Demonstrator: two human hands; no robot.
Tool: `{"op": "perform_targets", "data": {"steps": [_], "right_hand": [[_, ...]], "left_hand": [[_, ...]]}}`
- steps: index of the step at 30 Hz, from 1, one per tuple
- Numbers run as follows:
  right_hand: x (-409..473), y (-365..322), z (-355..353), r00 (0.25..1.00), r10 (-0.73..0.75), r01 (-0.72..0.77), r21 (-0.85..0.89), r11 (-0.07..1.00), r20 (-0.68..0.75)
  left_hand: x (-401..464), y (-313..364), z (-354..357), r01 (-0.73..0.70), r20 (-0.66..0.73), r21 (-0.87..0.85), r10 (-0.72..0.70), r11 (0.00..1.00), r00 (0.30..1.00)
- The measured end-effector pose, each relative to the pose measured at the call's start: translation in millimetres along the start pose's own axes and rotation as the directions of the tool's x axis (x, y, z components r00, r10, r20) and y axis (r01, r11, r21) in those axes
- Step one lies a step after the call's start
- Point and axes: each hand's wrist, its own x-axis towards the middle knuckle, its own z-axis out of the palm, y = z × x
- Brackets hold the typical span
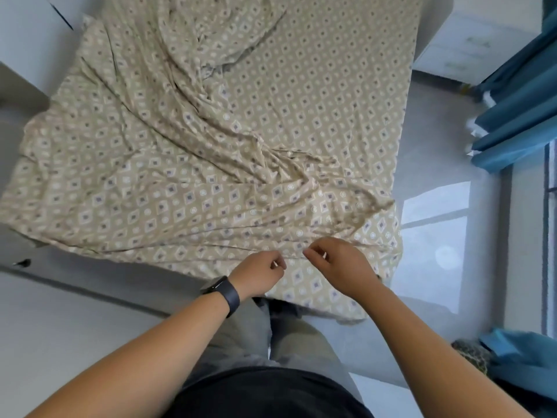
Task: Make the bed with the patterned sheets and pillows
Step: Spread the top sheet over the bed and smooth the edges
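Observation:
A beige patterned sheet (229, 140) with small diamond and circle motifs lies spread over the bed, rumpled in long folds that run from the far middle down toward the near right corner. My left hand (259, 274), with a dark watch on its wrist, pinches the sheet at the bed's near edge. My right hand (339, 263) pinches the same edge a little to the right. The two hands are close together, and the fabric gathers in creases just above them. No pillows are in sight.
A white bedside cabinet (461, 46) stands at the far right of the bed. Teal curtains (518, 110) hang along the right wall by a window. Teal cloth (524, 354) lies on the floor at the lower right. Glossy grey floor (437, 152) surrounds the bed.

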Motion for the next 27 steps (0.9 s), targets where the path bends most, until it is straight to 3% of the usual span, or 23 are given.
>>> {"op": "perform_targets", "data": {"steps": [4,9,13,16,20,24,27], "right_hand": [[15,24,25,0.964,0.169,-0.163,-0.045,0.986,0.204],[54,79,62,0.851,0.343,-0.24,-0.287,0.927,0.398],[86,127,96,0.795,0.455,-0.31,-0.375,0.874,0.402],[108,152,118,0.712,0.491,-0.266,-0.454,0.85,0.502],[125,165,136,0.675,0.522,-0.313,-0.438,0.843,0.521],[128,163,134,0.71,0.526,-0.38,-0.375,0.846,0.467],[119,151,122,0.722,0.537,-0.376,-0.403,0.834,0.437]], "left_hand": [[26,-35,19,0.086,0.018,0.053,-0.087,0.995,0.996],[94,-91,44,0.159,0.007,0.2,-0.164,0.967,0.986],[164,-122,68,0.082,-0.025,0.4,-0.079,0.913,0.997],[211,-140,85,0.011,-0.046,0.521,0.014,0.853,0.999],[260,-153,107,-0.002,-0.008,0.668,0.009,0.744,1.0],[270,-136,106,-0.072,0.232,0.513,-0.057,0.855,0.971],[240,-108,96,-0.15,0.398,0.338,0.004,0.929,0.917]]}}
